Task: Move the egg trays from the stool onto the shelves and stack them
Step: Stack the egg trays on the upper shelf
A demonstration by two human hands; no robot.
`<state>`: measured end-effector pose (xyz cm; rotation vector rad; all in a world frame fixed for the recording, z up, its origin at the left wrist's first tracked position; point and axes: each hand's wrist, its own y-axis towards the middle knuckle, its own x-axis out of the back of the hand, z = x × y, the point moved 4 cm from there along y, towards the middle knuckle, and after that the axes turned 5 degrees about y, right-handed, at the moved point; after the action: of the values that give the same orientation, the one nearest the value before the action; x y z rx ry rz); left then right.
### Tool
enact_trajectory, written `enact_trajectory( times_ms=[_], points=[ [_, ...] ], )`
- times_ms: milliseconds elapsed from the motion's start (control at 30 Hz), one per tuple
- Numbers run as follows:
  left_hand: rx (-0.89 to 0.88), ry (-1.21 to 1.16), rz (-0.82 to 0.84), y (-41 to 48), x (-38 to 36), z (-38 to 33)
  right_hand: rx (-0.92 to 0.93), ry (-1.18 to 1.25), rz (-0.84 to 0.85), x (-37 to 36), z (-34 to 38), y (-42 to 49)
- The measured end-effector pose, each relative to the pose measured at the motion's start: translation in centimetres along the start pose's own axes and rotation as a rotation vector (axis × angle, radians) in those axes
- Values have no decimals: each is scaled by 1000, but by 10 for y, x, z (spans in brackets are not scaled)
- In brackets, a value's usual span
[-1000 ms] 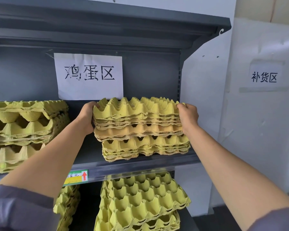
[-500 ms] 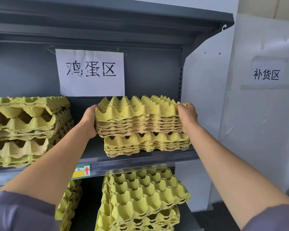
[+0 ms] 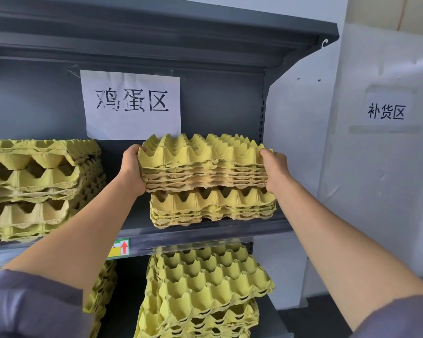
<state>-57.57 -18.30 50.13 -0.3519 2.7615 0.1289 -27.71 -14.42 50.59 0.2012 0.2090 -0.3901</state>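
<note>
On the grey shelf (image 3: 205, 237) the resting stack (image 3: 213, 206) sits slightly toward 3 o'clock of our bundle of egg trays (image 3: 200, 164), which is right on top of it. With left hand (image 3: 132, 172) at 9 o'clock and right hand (image 3: 276, 172) at 3, each grip is clamped on an end. We'd shift toward 3 so the cups nest, then let go.

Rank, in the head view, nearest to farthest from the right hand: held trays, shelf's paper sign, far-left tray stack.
1. held trays: gripped by the right hand.
2. paper sign: on the shelf back, up-left.
3. far-left tray stack: shelf's left end.
</note>
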Motion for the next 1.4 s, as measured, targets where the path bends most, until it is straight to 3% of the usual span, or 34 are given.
enact_trajectory(
  times_ms=[200,500,733,1067,1267,1400],
  points=[
    [-80,14,57,-6,-26,-17,140,64,-54,15,32,1],
    [-49,214,-35,11,-1,25,-16,-114,20,21,-19,3],
    [1,136,-43,17,4,31,-23,-147,19,15,-24,5],
    [-2,102,-53,19,2,33,89,-140,-98,16,-31,9],
    [-18,120,-27,21,5,34,192,-185,-78,16,-31,4],
    [-65,96,-4,13,5,41,351,-291,-83,18,-27,-13]
  ],
)
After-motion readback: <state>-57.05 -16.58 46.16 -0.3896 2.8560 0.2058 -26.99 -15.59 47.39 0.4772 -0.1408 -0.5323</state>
